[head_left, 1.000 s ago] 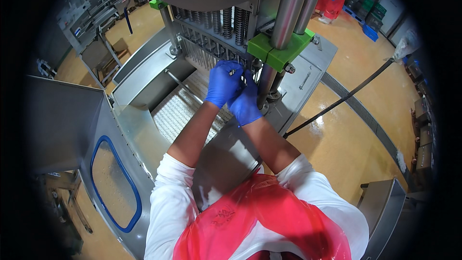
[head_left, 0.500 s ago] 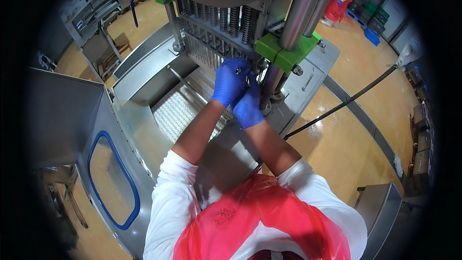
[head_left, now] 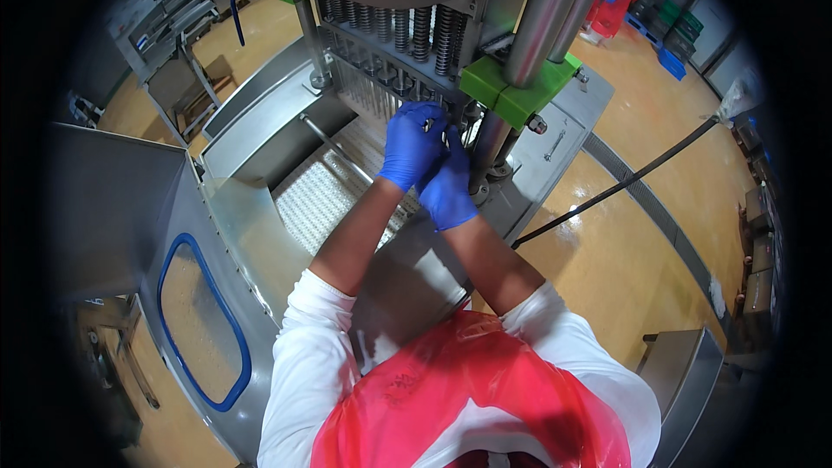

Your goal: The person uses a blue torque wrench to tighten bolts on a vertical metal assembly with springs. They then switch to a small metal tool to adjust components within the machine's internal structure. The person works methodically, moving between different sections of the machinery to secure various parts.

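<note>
Both my hands wear blue gloves and reach into a large stainless steel machine. My left hand [head_left: 412, 144] is closed around a small metal part at the lower bar of the needle and spring head [head_left: 394, 43]. My right hand [head_left: 449, 186] sits just below and against it, fingers curled at the same spot; what it grips is hidden. A shiny steel column [head_left: 542, 13] passes through a green block [head_left: 513, 91] right beside my hands. Below them lies a white perforated conveyor belt [head_left: 322, 199].
An open steel door with a blue-rimmed window [head_left: 201, 321] hangs at lower left. A black hose [head_left: 624, 186] runs across the yellow floor at right. A person in red [head_left: 611, 4] stands far behind. Steel carts [head_left: 178, 52] stand at upper left.
My view has shifted so the machine head sits lower and closer. Both hands stay together at the same spot on the needle head, with only small finger movement.
</note>
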`<state>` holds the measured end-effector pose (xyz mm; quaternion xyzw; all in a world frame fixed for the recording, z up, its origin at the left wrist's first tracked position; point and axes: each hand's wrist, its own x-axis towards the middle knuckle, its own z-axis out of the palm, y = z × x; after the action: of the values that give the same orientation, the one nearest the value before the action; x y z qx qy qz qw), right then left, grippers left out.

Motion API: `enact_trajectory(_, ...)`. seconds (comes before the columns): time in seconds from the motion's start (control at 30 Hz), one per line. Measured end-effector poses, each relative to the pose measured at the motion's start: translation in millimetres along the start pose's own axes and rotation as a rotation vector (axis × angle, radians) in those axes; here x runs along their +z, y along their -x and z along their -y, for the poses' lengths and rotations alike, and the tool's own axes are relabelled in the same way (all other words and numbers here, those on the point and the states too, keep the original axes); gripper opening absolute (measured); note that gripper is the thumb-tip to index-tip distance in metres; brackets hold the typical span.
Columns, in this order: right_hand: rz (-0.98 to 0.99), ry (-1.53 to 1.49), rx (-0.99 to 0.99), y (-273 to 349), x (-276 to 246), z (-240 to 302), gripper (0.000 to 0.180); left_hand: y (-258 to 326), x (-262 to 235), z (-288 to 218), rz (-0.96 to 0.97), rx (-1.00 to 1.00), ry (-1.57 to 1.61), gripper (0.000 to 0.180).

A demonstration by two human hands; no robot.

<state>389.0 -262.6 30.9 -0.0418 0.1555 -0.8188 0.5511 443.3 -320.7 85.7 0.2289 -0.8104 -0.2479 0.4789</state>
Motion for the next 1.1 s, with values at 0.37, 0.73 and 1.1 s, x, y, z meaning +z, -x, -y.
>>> enact_trajectory(0.37,-0.004,-0.014,0.029,5.7,7.2,1.7,0.051,4.3,7.2,-0.7,-0.036,-0.001,0.000,0.013)
enact_trajectory(0.73,-0.002,0.088,-0.055,7.2,7.9,0.3,0.056,-4.1,-0.7,-11.0,-0.060,-0.042,0.082,0.011)
enact_trajectory(1.1,-0.122,0.025,-0.080,5.4,9.6,3.8,0.039,-61.1,-49.8,-24.3,0.080,-0.280,0.470,0.026)
